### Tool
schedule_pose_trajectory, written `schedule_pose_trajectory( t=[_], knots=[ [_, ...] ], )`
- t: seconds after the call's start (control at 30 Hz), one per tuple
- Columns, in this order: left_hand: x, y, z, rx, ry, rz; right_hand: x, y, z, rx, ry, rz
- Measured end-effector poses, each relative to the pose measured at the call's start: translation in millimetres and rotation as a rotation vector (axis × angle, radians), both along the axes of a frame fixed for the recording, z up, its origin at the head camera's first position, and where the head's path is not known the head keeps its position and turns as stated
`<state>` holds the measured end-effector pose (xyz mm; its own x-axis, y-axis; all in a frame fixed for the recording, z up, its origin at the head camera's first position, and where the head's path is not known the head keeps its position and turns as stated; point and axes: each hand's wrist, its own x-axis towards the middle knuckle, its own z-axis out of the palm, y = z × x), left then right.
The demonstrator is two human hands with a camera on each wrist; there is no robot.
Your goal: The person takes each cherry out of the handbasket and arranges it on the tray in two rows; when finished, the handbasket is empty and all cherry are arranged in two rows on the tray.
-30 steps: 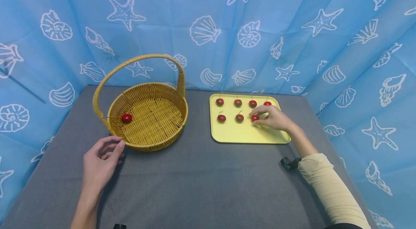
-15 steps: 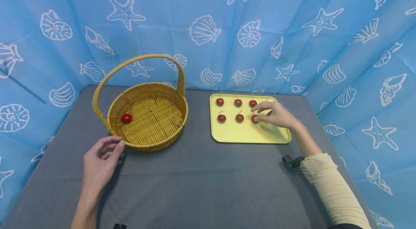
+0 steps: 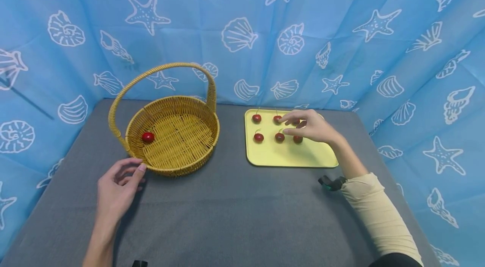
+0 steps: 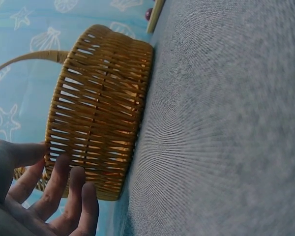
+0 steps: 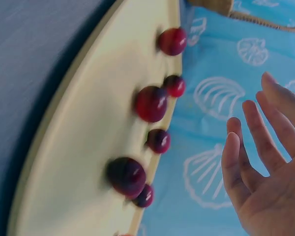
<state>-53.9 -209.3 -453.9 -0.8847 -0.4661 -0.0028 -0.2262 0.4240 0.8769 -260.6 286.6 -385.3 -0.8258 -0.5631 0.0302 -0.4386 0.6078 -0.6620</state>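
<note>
My left hand (image 3: 117,187) pinches the near-left rim of a yellow wicker basket (image 3: 172,170), thumb and index finger meeting at the edge. In the left wrist view, the other fingers lie by the basket's woven side (image 4: 101,103). One red cherry (image 3: 148,137) lies inside at the left. Over the pale yellow tray (image 3: 288,159) hovers my right hand (image 3: 312,127), its fingers loosely bent and holding nothing in the right wrist view. Below it sit stemmed cherries in two rows, among them a front middle cherry (image 3: 279,137) and a front right cherry (image 3: 298,139). The hand hides part of the back row.
A grey cloth (image 3: 227,216) covers the table. Behind and at both sides hangs a blue curtain (image 3: 212,1) with white shells and starfish. The basket's tall arched handle (image 3: 163,66) rises above its rim. A dark strap (image 3: 331,183) sticks out by the right sleeve.
My right hand has come off the front right cherry and shifted left and up over the tray. That cherry stays on the tray. The left hand and basket have not moved.
</note>
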Motion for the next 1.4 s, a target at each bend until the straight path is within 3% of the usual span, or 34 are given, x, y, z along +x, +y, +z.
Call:
schedule_pose_trajectory(
  t=[0.53,0.9,1.13,1.4],
  knots=[
    [1.5,-0.3,0.7,0.011,0.030,-0.010,-6.4,-86.7,18.4,-0.158,-0.033,0.185],
    [0.8,-2.0,0.1,0.040,0.017,-0.019,-13.5,-172.6,26.1,-0.227,-0.068,0.365],
    [0.4,-2.4,-2.5,0.044,0.021,-0.023,-28.7,-222.0,27.0,-0.229,-0.092,0.449],
    [-0.2,-3.6,-1.3,0.046,0.021,-0.025,-38.7,-273.9,37.7,-0.185,-0.171,0.495]
  ],
)
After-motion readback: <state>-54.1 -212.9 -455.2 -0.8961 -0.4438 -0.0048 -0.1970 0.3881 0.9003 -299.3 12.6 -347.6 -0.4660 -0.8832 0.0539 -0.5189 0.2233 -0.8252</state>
